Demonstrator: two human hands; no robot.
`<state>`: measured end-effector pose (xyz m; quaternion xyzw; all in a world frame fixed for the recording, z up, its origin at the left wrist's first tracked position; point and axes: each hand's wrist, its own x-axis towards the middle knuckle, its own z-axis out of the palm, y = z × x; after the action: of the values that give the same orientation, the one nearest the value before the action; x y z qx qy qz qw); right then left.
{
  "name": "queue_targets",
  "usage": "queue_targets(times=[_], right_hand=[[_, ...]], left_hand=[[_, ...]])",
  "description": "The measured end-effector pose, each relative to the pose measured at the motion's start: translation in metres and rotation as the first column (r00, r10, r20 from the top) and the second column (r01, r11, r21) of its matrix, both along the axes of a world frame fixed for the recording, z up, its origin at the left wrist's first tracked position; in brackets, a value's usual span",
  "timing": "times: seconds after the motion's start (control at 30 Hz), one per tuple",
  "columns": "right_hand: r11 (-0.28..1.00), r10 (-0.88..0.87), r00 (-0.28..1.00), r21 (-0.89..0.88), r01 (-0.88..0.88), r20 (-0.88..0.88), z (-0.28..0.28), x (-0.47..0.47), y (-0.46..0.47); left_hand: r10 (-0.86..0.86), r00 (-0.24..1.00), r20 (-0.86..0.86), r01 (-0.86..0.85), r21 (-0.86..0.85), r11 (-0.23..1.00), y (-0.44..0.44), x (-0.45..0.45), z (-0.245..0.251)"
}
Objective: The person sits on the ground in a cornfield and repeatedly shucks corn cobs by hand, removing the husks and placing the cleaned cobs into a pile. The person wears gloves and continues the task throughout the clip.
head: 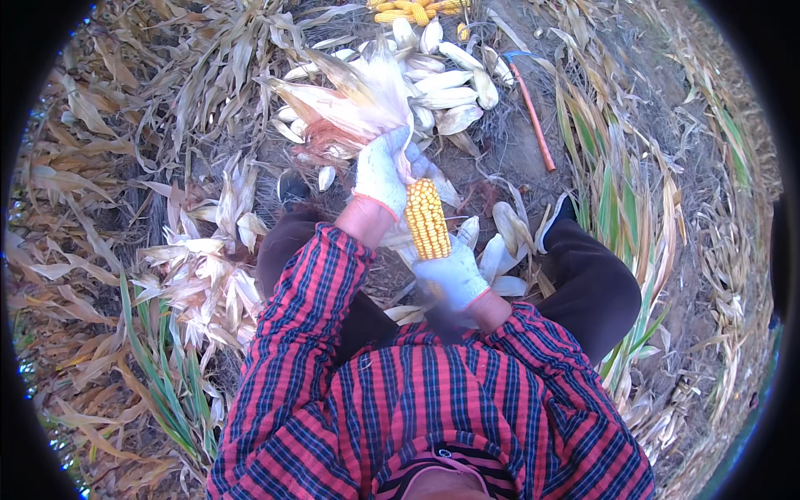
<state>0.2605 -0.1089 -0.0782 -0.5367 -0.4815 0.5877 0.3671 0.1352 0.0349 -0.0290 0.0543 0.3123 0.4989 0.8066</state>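
Observation:
A yellow ear of corn [429, 220] lies bare between my two gloved hands, its kernels facing up. My left hand [384, 170], in a white and grey work glove, grips the pale husk [369, 103] folded back from the ear's far end, with reddish-brown silk [331, 137] hanging beside it. Around the ear's near end is closed my right hand [451, 272], gloved the same way; its fingers are partly hidden and blurred.
Unhusked ears [445, 99] are heaped ahead, with bare yellow ears [412, 9] beyond. A sickle with a red handle [532, 115] lies at the right of the heap. Loose husks [212, 281] pile up at my left; dry cornstalks [600, 125] lie at the right.

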Motion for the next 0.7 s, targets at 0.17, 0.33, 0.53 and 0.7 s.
queue_targets(times=[0.17, 0.33, 0.53, 0.7], right_hand=[[0.959, -0.168, 0.969, -0.258, 0.118, -0.182, 0.01, -0.012, -0.007], [0.98, -0.147, 0.979, -0.156, 0.124, -0.142, 0.004, -0.013, -0.016], [0.975, -0.21, 0.861, -0.029, 0.222, -0.463, -0.004, -0.022, -0.012], [0.734, -0.628, 0.456, -0.675, 0.077, -0.631, -0.012, -0.033, 0.015]], left_hand=[[0.032, 0.998, -0.055, -0.035, -0.049, 0.998, 0.002, 0.006, -0.001], [0.018, 0.993, -0.115, -0.029, -0.094, 0.995, 0.002, 0.013, 0.003], [0.022, 0.997, -0.074, -0.026, -0.053, 0.998, 0.005, 0.019, -0.009], [-0.015, 0.987, 0.163, 0.016, -0.006, 1.0, 0.016, 0.029, -0.034]])
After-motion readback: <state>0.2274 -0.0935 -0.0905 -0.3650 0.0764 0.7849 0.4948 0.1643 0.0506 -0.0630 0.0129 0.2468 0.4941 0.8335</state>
